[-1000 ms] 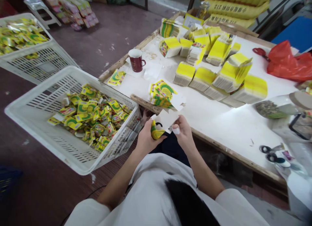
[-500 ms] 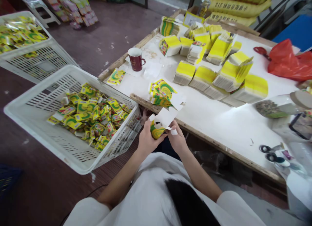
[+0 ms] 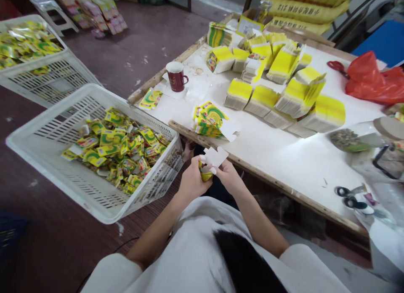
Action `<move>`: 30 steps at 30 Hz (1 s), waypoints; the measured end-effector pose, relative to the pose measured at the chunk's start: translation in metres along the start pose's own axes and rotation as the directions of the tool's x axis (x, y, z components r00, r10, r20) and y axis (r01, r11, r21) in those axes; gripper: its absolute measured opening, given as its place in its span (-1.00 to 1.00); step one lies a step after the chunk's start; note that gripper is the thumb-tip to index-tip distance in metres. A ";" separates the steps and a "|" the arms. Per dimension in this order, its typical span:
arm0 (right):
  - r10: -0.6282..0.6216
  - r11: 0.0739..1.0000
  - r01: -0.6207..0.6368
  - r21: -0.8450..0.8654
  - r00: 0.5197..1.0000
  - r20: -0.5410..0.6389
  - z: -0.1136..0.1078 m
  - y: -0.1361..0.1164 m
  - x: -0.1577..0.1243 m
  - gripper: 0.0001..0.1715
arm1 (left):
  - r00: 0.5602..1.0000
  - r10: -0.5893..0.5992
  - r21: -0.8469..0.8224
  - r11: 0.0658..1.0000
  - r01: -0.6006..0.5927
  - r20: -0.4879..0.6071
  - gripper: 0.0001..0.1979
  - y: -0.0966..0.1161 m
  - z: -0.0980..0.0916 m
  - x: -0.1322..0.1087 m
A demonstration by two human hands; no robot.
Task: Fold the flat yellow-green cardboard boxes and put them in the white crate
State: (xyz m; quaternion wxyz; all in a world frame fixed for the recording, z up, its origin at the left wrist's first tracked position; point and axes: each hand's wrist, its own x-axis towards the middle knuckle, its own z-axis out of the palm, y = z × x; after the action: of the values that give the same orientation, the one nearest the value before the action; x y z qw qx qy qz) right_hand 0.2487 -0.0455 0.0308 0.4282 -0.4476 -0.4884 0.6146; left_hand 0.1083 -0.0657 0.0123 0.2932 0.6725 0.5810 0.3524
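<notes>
Between my hands, just off the table's front edge, is a small yellow-green cardboard box (image 3: pixel 216 157) with its white inner side and flaps facing up. My left hand (image 3: pixel 193 177) is closed around its left side. On the other side my right hand (image 3: pixel 230 175) pinches the card near a flap, thumb on top. Part of the printed face is hidden by my fingers. Right ahead on the table lies a pile of flat printed cartons (image 3: pixel 210 118), one showing a white panel.
A white crate (image 3: pixel 63 158) of small yellow-green boxes stands at left, another crate (image 3: pixel 53 78) behind it. The table (image 3: pixel 268 166) carries a maroon mug (image 3: pixel 176 78), stacked yellow cartons (image 3: pixel 238 91), a red bag (image 3: pixel 372 82), a jar (image 3: pixel 350 139) and scissors (image 3: pixel 353 199).
The box's white panel has tilted and folded down closer to my hands. My right thumb has moved up and left onto the card, and the printed side shows less.
</notes>
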 end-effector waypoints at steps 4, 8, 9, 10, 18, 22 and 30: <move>-0.063 0.959 0.072 -0.274 0.997 0.040 0.004 0.003 -0.009 -0.31 | 0.991 -0.041 -0.041 0.998 0.046 0.129 -0.35 -0.004 0.005 0.003; -0.144 0.935 0.129 -0.332 0.989 -0.021 0.000 0.008 -0.005 -0.35 | 1.000 0.003 0.001 1.000 -0.003 0.004 -0.21 -0.012 0.006 0.006; -0.166 0.936 0.134 -0.325 0.983 -0.073 -0.002 0.009 -0.003 -0.37 | 0.999 0.028 0.034 0.999 -0.027 -0.034 -0.22 -0.015 0.004 0.006; -0.184 0.939 0.137 -0.317 0.975 -0.125 -0.005 0.011 -0.001 -0.36 | 0.997 0.055 0.062 0.997 -0.051 -0.056 -0.24 -0.018 0.002 0.007; -0.238 0.918 0.258 -0.300 0.966 0.102 -0.021 0.009 -0.002 -0.16 | 0.989 0.150 0.057 0.987 -0.150 0.000 -0.37 -0.020 -0.018 0.009; -0.218 0.957 0.231 -0.175 0.972 0.090 -0.023 0.006 -0.004 -0.29 | 0.991 0.133 0.072 0.989 -0.133 0.004 -0.41 -0.009 -0.019 0.010; -0.280 0.893 0.310 -0.327 0.950 0.137 -0.028 0.008 0.002 -0.18 | 0.994 0.108 -0.010 0.994 -0.108 -0.007 -0.41 -0.008 -0.022 0.011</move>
State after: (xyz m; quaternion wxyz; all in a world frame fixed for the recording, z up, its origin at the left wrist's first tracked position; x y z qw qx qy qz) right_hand 0.2751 -0.0388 0.0197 0.4103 -0.4092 -0.6685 0.4662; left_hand 0.0867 -0.0544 0.0204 0.2754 0.7004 0.5428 0.3728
